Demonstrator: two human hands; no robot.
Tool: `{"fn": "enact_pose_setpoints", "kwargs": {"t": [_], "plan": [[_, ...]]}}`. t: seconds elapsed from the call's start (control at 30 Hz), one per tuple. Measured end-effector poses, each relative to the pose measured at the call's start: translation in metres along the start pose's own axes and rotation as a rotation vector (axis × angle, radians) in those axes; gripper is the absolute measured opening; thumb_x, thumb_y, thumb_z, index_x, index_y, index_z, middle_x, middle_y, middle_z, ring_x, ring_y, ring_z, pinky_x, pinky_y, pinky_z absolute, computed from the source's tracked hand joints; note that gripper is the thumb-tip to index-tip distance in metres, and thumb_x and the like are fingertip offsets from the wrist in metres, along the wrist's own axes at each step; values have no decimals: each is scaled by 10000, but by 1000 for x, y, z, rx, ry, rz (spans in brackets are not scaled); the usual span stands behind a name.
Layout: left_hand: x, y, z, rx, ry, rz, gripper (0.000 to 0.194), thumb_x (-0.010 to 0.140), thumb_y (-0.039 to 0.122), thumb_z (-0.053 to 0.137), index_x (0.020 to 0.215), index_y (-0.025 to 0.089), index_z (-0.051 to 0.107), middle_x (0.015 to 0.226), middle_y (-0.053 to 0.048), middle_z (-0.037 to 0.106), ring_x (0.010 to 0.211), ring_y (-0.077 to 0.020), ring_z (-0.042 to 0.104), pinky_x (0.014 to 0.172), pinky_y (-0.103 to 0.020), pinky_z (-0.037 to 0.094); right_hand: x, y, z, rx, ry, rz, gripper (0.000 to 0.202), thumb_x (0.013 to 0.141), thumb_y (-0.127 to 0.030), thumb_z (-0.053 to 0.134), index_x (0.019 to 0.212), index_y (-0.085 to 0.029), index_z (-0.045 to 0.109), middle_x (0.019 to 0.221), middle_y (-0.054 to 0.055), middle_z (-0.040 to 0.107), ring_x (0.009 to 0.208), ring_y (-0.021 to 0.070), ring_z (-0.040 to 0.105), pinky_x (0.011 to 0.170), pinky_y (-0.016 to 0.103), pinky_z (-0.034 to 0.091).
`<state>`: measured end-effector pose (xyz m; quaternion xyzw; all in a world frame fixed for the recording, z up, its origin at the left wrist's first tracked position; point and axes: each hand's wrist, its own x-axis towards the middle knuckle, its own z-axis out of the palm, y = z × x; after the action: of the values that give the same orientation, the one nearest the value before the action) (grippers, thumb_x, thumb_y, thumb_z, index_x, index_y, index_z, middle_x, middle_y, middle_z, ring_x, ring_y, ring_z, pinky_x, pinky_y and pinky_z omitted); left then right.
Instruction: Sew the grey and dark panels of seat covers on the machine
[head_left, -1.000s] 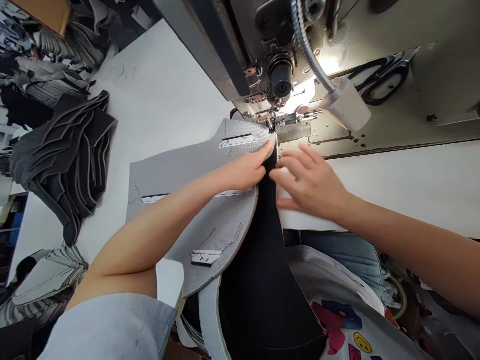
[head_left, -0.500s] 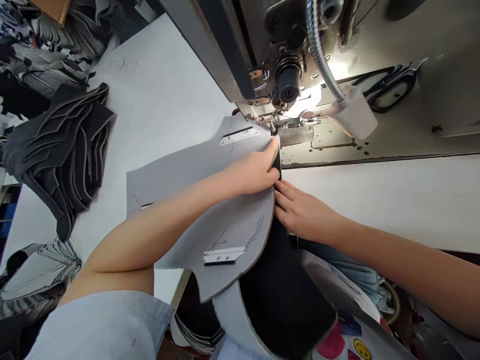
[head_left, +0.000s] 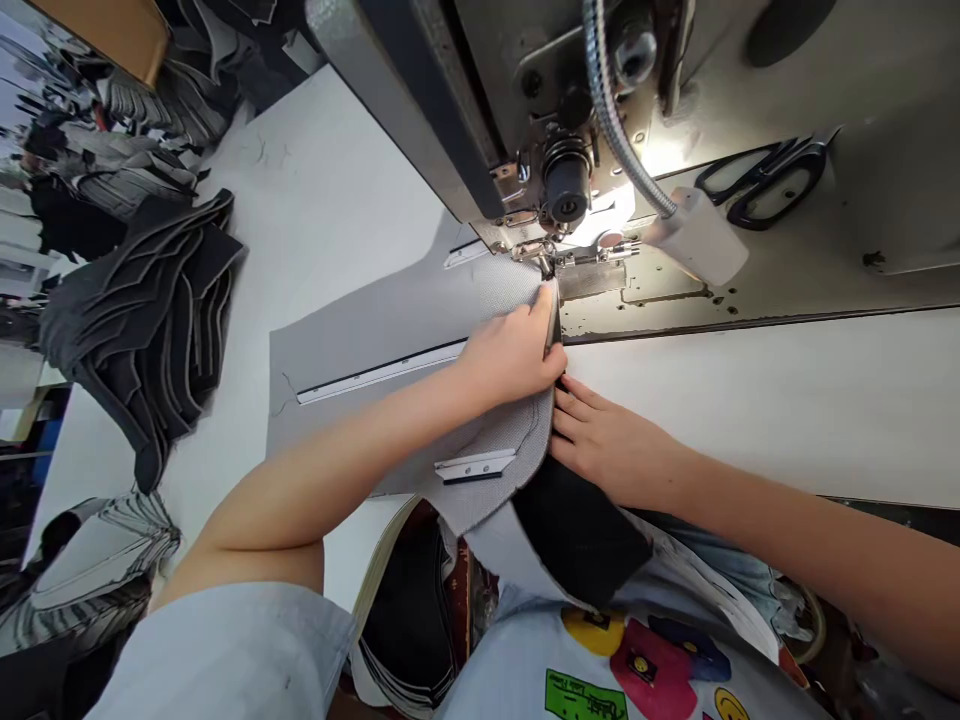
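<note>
A grey mesh-faced fabric panel (head_left: pixel 360 310) lies on the table with its right edge under the presser foot (head_left: pixel 546 266) of a sewing machine (head_left: pixel 480 120). White strips are stitched to it, one long strip (head_left: pixel 375 372) and a short one (head_left: pixel 474 467) with loose threads. My left hand (head_left: pixel 514 350) grips the panel by its edge, index finger stretched close to the foot, thumb at the side. Just nearer to me, my right hand (head_left: pixel 611 440) has its fingers closed on the layered edge, where a black fabric piece (head_left: pixel 585 530) hangs beneath. Its fingertips are partly hidden.
Black-handled scissors (head_left: pixel 780 180) lie on the machine bed. A lamp (head_left: pixel 701 235) on a flexible metal neck hangs right of the needle. Stacked dark fabric pieces (head_left: pixel 150 320) and lighter bundles (head_left: pixel 97 570) sit at left. More black pieces (head_left: pixel 412 600) are below the table edge.
The panel has fed forward and turned under the foot; its far strip is now partly behind the machine head, and the long strip shows. Both hands stay near the foot. The view shifted slightly.
</note>
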<state>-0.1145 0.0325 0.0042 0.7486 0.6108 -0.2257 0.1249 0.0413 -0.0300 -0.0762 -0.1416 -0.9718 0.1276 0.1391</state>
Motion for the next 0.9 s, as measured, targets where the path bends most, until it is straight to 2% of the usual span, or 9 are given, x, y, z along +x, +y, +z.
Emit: {"fn": "enact_pose_setpoints", "kwargs": {"t": [0.1,0.17,0.23,0.33,0.4,0.53,0.63,0.77,0.9], "plan": [[-18,2,3,17,-83,21,830,917,400,428,1617,100,96,1242,-188,660,1060,-338,686,846,-412,549,-4,8,-6,69,-96,-40,532,748,-198,702,1265,-87,650,1297,217,641,1334,354,525,1215,572,293],[-27,0,2,-16,-160,45,823,916,354,417,1620,102,71,1197,-180,688,1015,-323,698,797,-390,546,-5,8,-8,94,-119,-92,664,705,-235,758,1340,-108,613,1364,225,602,1365,367,491,1205,588,293],[-30,-3,1,-56,-200,54,792,920,277,376,1623,108,53,1138,-164,717,966,-303,708,761,-367,536,-5,3,-7,110,-90,-115,706,703,-228,780,1383,-165,601,1400,215,582,1397,377,459,1185,614,305],[-28,-7,2,-70,-194,47,765,918,191,322,1627,117,44,1087,-147,736,928,-286,715,742,-352,528,-4,-12,-4,123,-4,-73,591,786,-203,733,1367,-243,635,1387,181,608,1401,384,465,1155,643,330],[-27,-9,4,-61,-188,38,763,916,167,314,1628,118,43,1077,-143,741,932,-281,719,754,-351,533,-3,-21,0,88,19,-48,497,826,-215,704,1322,-239,670,1381,173,621,1387,396,484,1142,643,353],[-25,-13,10,-134,-127,54,728,919,151,312,1625,126,137,1257,-151,697,1127,-260,680,889,-339,538,-3,-27,5,14,30,-85,423,863,-217,679,1286,-218,695,1388,185,623,1353,411,525,1109,635,404],[-23,-14,13,-186,-80,70,709,914,149,316,1613,119,201,1330,-151,663,1213,-250,640,963,-336,521,-6,-24,7,27,35,-90,444,859,-203,684,1303,-210,687,1403,193,614,1354,406,527,1114,634,404],[-19,-10,9,-165,-117,43,724,905,146,330,1613,112,184,1200,-153,720,1095,-270,690,892,-363,542,-10,-16,2,80,-24,-94,575,815,-198,715,1384,-214,630,1470,184,562,1399,375,486,1156,592,383],[-10,-4,2,-167,-93,17,713,904,141,337,1604,110,203,1209,-157,712,1072,-284,690,852,-369,541,-9,0,-8,121,-101,-94,664,766,-182,741,1415,-187,602,1499,203,526,1424,383,452,1169,575,375]]}}
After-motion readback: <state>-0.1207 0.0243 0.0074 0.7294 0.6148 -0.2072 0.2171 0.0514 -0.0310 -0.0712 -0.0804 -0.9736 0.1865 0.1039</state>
